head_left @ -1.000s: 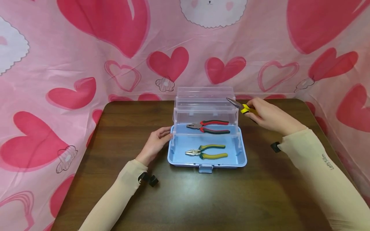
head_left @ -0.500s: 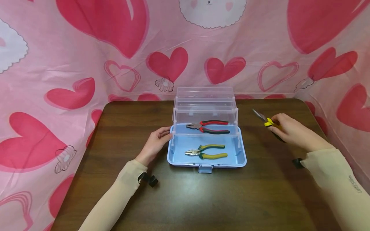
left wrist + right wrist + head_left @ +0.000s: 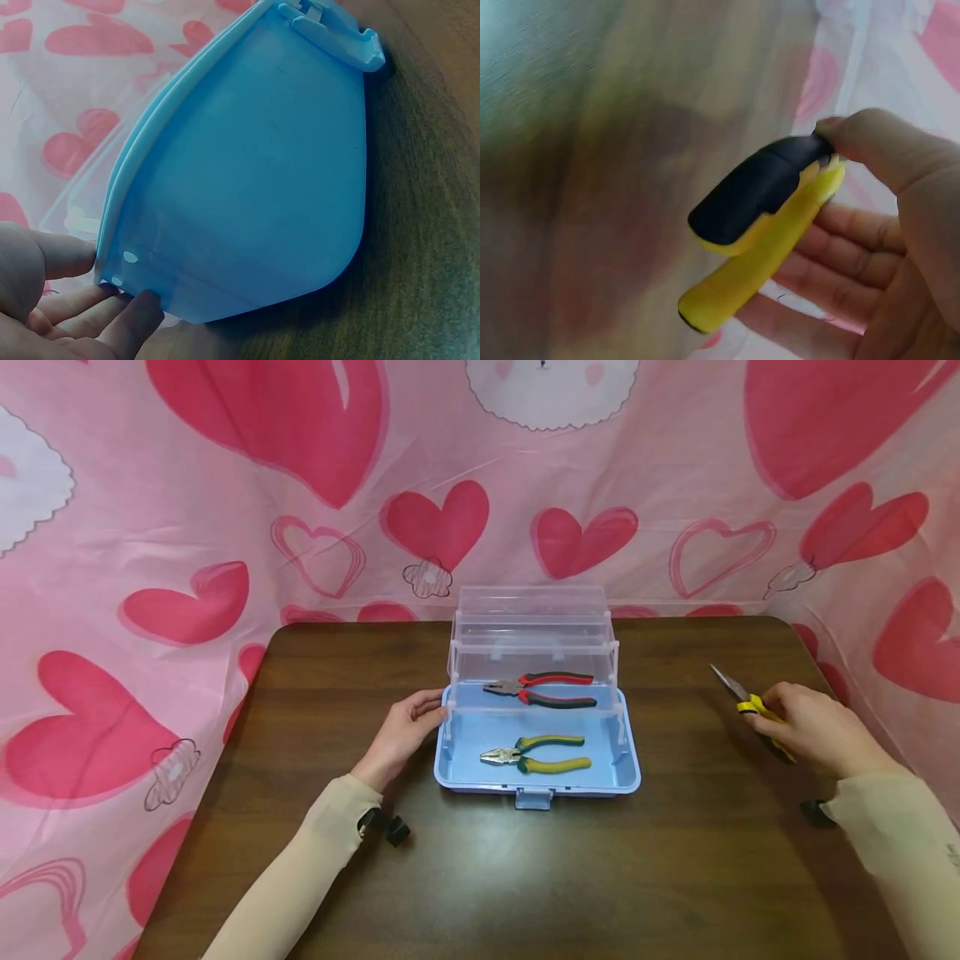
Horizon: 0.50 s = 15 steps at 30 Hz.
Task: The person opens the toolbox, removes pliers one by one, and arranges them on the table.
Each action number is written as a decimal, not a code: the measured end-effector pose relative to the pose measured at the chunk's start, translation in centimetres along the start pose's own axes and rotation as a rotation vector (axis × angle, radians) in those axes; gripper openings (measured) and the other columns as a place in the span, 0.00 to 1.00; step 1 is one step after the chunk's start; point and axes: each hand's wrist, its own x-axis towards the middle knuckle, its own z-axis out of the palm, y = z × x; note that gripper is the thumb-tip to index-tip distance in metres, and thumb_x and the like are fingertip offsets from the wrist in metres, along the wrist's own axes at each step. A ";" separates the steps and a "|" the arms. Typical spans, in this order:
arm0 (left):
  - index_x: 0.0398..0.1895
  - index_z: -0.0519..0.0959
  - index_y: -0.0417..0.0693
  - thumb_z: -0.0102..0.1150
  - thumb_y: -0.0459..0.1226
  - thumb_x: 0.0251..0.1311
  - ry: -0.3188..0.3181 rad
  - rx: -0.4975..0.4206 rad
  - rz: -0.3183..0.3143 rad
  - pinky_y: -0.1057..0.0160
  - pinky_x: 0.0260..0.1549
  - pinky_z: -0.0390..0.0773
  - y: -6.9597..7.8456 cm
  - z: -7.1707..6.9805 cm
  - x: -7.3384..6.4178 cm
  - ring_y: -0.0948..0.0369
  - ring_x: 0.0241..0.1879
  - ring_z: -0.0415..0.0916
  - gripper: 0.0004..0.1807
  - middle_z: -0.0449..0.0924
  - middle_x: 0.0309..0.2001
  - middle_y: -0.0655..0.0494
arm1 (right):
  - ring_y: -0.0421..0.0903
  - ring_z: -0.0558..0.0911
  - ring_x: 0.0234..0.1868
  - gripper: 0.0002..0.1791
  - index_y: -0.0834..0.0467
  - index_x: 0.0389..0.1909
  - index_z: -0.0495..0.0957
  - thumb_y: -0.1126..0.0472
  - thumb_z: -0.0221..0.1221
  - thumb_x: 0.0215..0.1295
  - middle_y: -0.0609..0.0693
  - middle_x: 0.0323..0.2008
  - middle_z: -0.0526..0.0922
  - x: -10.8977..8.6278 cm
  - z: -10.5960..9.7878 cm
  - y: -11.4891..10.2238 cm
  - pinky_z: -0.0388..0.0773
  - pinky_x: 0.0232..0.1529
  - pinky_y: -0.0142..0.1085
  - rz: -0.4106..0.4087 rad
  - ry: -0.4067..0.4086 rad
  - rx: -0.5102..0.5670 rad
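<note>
My right hand (image 3: 810,727) pinches needle-nose pliers (image 3: 732,685) with yellow and black handles, right of the toolbox. Their jaws point up and left in the head view. The handles (image 3: 757,240) show close up in the right wrist view, the thumb near the pivot. My left hand (image 3: 405,727) holds the rear left corner of the blue toolbox (image 3: 536,789) between thumb and fingers, as the left wrist view shows. Combination pliers with red and black handles (image 3: 555,677) lie in the raised clear tray. Combination pliers with yellow and green handles (image 3: 555,766) lie in the blue base.
The toolbox's clear tiers and lid (image 3: 532,602) stand raised at its back. A latch (image 3: 533,799) sticks out at the front. Under everything is a dark wooden table (image 3: 525,885). Pink cloth (image 3: 322,427) with hearts hangs behind and at both sides.
My right hand has carried the needle-nose pliers right and toward me, away from the toolbox's clear tiers. The left hand and the toolbox stay in place.
</note>
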 end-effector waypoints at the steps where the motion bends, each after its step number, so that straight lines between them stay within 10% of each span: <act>1: 0.71 0.73 0.44 0.60 0.40 0.75 0.000 -0.003 0.000 0.50 0.67 0.74 0.0 0.0 0.0 0.48 0.65 0.77 0.25 0.78 0.67 0.43 | 0.51 0.79 0.30 0.23 0.72 0.43 0.77 0.53 0.69 0.66 0.57 0.32 0.83 -0.1 0.1 0.4 0.83 0.35 0.58 0.020 -0.009 0.002; 6: 0.71 0.73 0.44 0.61 0.40 0.74 0.003 -0.010 -0.003 0.50 0.67 0.75 -0.1 0.0 0.1 0.48 0.65 0.77 0.25 0.79 0.66 0.43 | 0.56 0.80 0.30 0.30 0.77 0.43 0.76 0.49 0.67 0.68 0.63 0.32 0.83 -0.6 0.5 2.1 0.81 0.34 0.63 0.131 -0.051 0.030; 15: 0.71 0.73 0.44 0.61 0.40 0.75 0.004 -0.008 0.004 0.50 0.66 0.75 -0.2 0.0 0.2 0.48 0.65 0.77 0.25 0.78 0.67 0.43 | 0.51 0.72 0.24 0.29 0.65 0.28 0.79 0.41 0.59 0.73 0.51 0.21 0.74 -1.4 2.0 4.4 0.66 0.22 0.41 0.263 -0.099 0.042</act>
